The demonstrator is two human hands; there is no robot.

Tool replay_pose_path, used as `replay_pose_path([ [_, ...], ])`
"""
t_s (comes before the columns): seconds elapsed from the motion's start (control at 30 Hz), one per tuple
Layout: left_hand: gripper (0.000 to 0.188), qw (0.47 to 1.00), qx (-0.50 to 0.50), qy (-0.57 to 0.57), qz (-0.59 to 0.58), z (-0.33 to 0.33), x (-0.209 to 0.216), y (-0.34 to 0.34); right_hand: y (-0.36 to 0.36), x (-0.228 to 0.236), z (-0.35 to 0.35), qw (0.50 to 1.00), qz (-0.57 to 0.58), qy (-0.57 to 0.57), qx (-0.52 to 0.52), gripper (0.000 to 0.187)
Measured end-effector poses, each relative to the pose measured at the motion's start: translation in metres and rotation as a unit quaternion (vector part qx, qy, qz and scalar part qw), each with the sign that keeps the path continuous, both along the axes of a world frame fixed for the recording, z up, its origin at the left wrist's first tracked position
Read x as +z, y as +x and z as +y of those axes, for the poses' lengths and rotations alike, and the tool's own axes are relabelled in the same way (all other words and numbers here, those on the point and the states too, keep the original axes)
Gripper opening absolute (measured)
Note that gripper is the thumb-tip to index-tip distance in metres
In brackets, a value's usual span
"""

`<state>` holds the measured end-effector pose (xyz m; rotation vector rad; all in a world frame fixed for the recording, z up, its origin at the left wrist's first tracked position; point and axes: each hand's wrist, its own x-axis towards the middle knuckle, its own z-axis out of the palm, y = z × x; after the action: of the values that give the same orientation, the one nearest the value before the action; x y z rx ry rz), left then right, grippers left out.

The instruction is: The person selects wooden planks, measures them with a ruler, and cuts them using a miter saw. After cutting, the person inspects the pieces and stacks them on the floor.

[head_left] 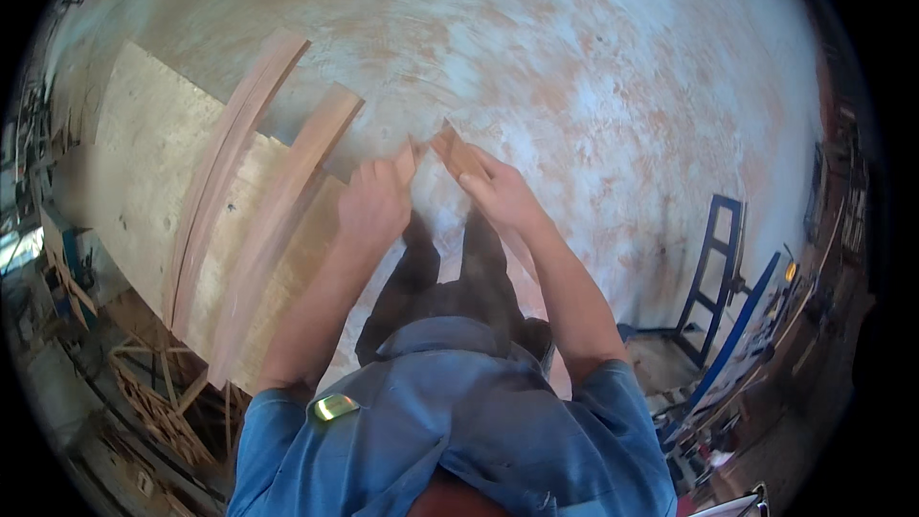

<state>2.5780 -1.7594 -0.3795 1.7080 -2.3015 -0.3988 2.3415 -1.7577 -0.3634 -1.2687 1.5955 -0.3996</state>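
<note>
My left hand (371,199) is closed on a thin brown piece (410,158), whose pointed end sticks up past the fingers. Close beside it, my right hand (500,190) grips another flat brown piece (454,146) with the thumb lying on top. A narrow gap shows between the two pieces. Both look like sandpaper or thin wood; I cannot tell which. The hands are held up in front of my body, over the legs.
At the left, long curved wooden planks (284,193) lie on a pale plywood sheet (144,124). Scrap wood (172,412) is heaped below them. A blue metal frame (713,273) stands at the right by a cluttered bench. The floor (613,67) is dusty and blotched.
</note>
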Motion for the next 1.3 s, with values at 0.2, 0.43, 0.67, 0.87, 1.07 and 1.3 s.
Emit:
replay_pose_path([
  [0.2, 0.048, 0.98, -0.011, 0.141, 0.14, -0.006, -0.024, 0.037, 0.029, -0.03, 0.029, 0.998, 0.017, 0.047, -0.035, 0.071],
  [0.43, 0.071, 0.971, -0.102, 0.066, 0.208, -0.011, -0.054, 0.037, 0.04, -0.049, 0.049, 0.996, -0.02, 0.048, -0.068, 0.069],
  [0.67, 0.072, 0.928, -0.021, 0.268, 0.257, -0.002, -0.024, 0.014, 0.038, -0.046, 0.056, 0.994, 0.011, 0.075, -0.081, 0.073],
  [0.87, 0.072, 0.935, -0.015, 0.283, 0.212, 0.004, -0.034, 0.04, 0.071, -0.032, 0.057, 0.991, 0.049, 0.103, -0.075, 0.078],
  [1.07, 0.072, 0.933, -0.033, 0.278, 0.229, 0.007, -0.042, 0.063, 0.106, -0.041, 0.068, 0.988, 0.079, 0.101, -0.092, 0.082],
  [1.3, 0.073, 0.934, -0.065, 0.235, 0.262, 0.013, -0.068, 0.073, 0.13, -0.05, 0.078, 0.984, 0.061, 0.11, -0.124, 0.083],
])
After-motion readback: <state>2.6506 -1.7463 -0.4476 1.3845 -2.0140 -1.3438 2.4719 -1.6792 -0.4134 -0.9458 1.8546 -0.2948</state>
